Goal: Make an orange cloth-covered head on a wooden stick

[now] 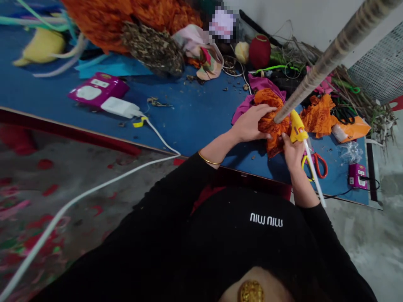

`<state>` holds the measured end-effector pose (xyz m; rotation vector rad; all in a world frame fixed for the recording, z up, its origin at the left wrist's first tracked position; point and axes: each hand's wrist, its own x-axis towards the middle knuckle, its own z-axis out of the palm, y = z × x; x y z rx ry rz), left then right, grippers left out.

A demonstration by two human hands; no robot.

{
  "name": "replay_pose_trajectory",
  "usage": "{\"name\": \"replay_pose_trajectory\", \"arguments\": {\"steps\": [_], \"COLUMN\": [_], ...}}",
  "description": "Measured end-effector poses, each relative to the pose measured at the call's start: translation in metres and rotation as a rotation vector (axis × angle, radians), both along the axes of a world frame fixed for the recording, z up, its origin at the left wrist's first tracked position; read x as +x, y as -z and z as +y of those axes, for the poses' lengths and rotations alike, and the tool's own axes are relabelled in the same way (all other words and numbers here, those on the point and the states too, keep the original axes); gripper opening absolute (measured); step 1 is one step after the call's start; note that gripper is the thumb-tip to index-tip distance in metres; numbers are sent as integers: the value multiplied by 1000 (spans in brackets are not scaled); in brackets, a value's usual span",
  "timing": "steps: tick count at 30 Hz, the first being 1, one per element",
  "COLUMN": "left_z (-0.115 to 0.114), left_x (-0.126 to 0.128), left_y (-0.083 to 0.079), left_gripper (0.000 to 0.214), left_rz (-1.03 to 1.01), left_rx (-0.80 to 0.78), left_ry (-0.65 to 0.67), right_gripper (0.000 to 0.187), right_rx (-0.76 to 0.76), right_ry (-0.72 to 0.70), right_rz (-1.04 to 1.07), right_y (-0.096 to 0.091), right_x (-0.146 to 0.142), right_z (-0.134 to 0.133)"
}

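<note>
My left hand (252, 123) is closed around crumpled orange fabric (270, 122) wrapped about the lower end of a long pale wrapped pole (333, 50), which slants up to the top right. My right hand (292, 152) grips a yellow glue gun (297, 129) whose nozzle points at the pole where it meets the fabric; a white glue stick (315, 176) juts from its back. Both hands work above the blue table (189, 113), near its front edge.
Red-and-yellow scissors (317, 164) lie just right of my right hand. More orange fabric (319, 115), pink cloth (261, 84), a red ball (260, 51), twigs (362, 96), a purple box (96, 88), a white adapter with cable (121, 107) and a small purple charger (357, 175) lie on the table.
</note>
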<state>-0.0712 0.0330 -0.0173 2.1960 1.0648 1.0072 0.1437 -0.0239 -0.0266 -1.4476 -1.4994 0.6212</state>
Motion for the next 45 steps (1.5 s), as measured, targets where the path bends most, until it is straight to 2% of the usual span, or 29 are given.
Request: {"name": "replay_pose_trajectory", "arguments": {"steps": [3,6,8,10,13,19,24,30,37,45], "left_z": [-9,-22,-29,-33,-33,-26,-29,-38,-42,-43], "left_x": [10,24,33,40,45,42,34,31,34,33], "left_y": [2,5,5,4,2,6,5,-4,-4,-8], "left_gripper": [103,103,101,99,99,102,98,95,97,97], "left_rz": [18,4,-15,-32,-35,-24,48,119,130,176], "left_rx": [30,60,68,66,56,73,128,50,61,34], "left_ry": [-123,-261,-334,-381,-414,-365,-268,-252,-279,-299], "right_gripper": [55,49,45,42,40,49,50,39,29,33], "right_rx": [1,58,73,64,15,0,-1,-16,-26,-40], "right_ry": [132,168,109,-13,-114,54,121,177,249,245], "right_rz": [133,122,105,70,-79,-533,-692,-851,-926,-887], "right_y": [-19,-44,-59,-71,-79,-78,-76,-75,-74,-74], "right_x": [13,29,35,35,25,-3,-11,-12,-20,-20], "right_z": [-11,-33,-52,-67,-78,-65,-65,-70,-72,-79]}}
